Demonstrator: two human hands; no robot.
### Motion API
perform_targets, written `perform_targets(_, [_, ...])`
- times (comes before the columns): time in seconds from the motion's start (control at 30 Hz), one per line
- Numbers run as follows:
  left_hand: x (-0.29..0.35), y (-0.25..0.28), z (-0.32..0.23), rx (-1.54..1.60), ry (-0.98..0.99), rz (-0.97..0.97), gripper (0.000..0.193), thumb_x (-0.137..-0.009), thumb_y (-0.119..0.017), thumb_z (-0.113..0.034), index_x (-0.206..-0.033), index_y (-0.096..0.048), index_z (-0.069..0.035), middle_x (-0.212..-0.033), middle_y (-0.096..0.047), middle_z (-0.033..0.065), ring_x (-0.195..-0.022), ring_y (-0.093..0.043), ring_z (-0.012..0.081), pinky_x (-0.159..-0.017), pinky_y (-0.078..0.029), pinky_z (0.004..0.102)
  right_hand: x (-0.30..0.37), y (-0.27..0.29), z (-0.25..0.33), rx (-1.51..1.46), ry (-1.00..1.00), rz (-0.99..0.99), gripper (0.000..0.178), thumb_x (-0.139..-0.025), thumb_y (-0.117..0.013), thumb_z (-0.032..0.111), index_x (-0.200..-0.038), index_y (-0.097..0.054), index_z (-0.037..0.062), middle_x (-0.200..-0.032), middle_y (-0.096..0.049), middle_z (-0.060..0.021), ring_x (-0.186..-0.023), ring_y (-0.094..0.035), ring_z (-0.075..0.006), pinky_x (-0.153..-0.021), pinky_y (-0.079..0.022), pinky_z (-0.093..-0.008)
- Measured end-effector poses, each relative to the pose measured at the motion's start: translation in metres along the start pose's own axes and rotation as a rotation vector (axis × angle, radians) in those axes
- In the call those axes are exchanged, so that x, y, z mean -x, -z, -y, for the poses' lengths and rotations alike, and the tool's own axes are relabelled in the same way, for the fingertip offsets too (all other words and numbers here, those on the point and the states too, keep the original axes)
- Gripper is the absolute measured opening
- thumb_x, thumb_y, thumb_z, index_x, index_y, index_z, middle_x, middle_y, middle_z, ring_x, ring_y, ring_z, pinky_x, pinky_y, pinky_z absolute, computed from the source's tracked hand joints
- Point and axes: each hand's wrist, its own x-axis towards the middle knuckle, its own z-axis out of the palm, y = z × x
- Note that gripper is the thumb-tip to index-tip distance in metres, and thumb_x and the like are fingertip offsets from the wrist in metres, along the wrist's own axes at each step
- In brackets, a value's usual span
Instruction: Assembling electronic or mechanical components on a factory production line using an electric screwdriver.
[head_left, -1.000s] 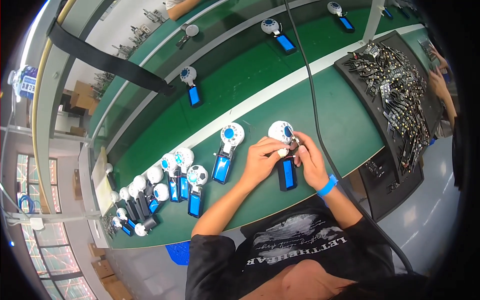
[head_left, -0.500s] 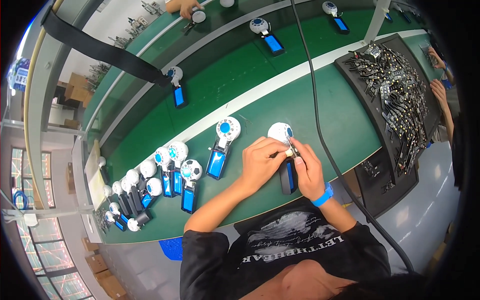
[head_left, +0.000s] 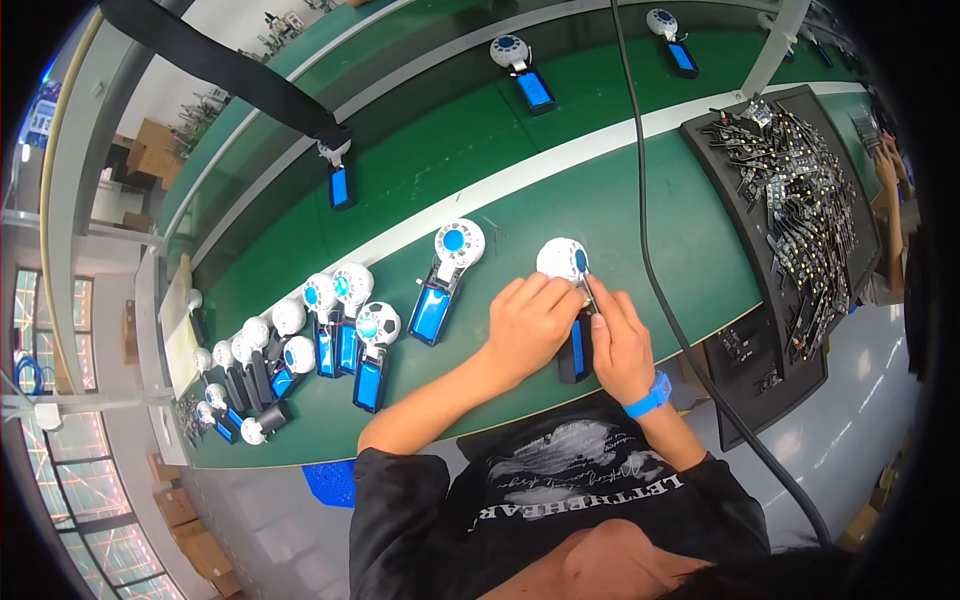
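In front of me lies a device with a white round head (head_left: 563,259), a blue disc on its side and a black handle (head_left: 575,362) with a blue panel. My left hand (head_left: 535,322) is closed over its neck, knuckles up, and hides what its fingertips grip. Against the other side of the neck is my right hand (head_left: 620,345), closed, with thumb and index finger on a thin dark piece (head_left: 590,292) too small to name. To the left stands a similar device with a white head (head_left: 460,243) and a blue panel (head_left: 430,313).
More such devices (head_left: 372,345) crowd the left of the green bench (head_left: 480,395). Others (head_left: 535,90) lie on the green belt (head_left: 420,165) beyond. A black tray (head_left: 715,165) heaped with circuit boards (head_left: 790,220) stands right. A black cable (head_left: 645,230) hangs close to my right hand. Another person's hands (head_left: 887,165) show far right.
My left hand has rolled over and its fingers have curled in, covering a small pale piece that showed between the fingertips. The right hand has barely moved. The whole view has shifted slightly.
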Motion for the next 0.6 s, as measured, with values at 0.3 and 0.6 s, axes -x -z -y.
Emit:
perform_targets(0.3, [-0.016, -0.014, 0.018, 0.228, -0.016, 0.071, 0.019, -0.07, -0.082, -0.014, -0.086, -0.072, -0.013, -0.086, -0.068, -0.0004, -0.077, -0.065, 0.0217, -0.065, -0.048, 0.0362, -0.005, 0.024, -0.031, -0.056, 0.114, 0.141, 0.042, -0.103, -0.047, 0.006, -0.143, -0.05, -0.0049, -0.1, -0.058, -0.0166, -0.079, -0.057, -0.0293, -0.075, -0.05, -0.0372])
perform_targets(0.6, [-0.063, -0.048, 0.054, 0.186, -0.184, 0.47, 0.026, -0.079, -0.073, -0.037, -0.087, -0.073, -0.013, -0.095, -0.071, 0.0088, -0.088, -0.068, 0.034, -0.074, -0.056, 0.0482, -0.004, 0.061, -0.036, -0.036, 0.047, 0.133, 0.051, -0.099, -0.052, 0.004, -0.149, -0.047, -0.0004, -0.132, -0.059, -0.0177, -0.11, -0.06, -0.0321, -0.098, -0.047, -0.0398])
